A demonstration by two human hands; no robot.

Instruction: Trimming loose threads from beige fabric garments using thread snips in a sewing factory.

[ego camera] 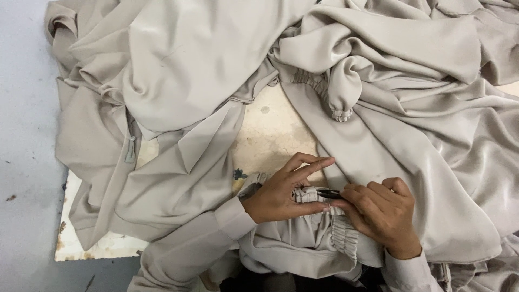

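A large beige garment (216,59) lies bunched across a worn cream board (270,135). My left hand (281,192) pinches a gathered elastic cuff (335,227) of the garment near the bottom middle, with its fingers partly spread. Beside it, my right hand (381,213) grips a small dark thread snipper (327,193), whose tip touches the ruffled edge of the cuff. Both wrists are in beige sleeves. A second gathered cuff (340,111) lies higher up on the pile.
A zipper with a pull (130,148) runs down the garment at the left. The board's chipped front edge (102,251) shows at the lower left, over a grey floor (27,162). Cloth covers the whole right side.
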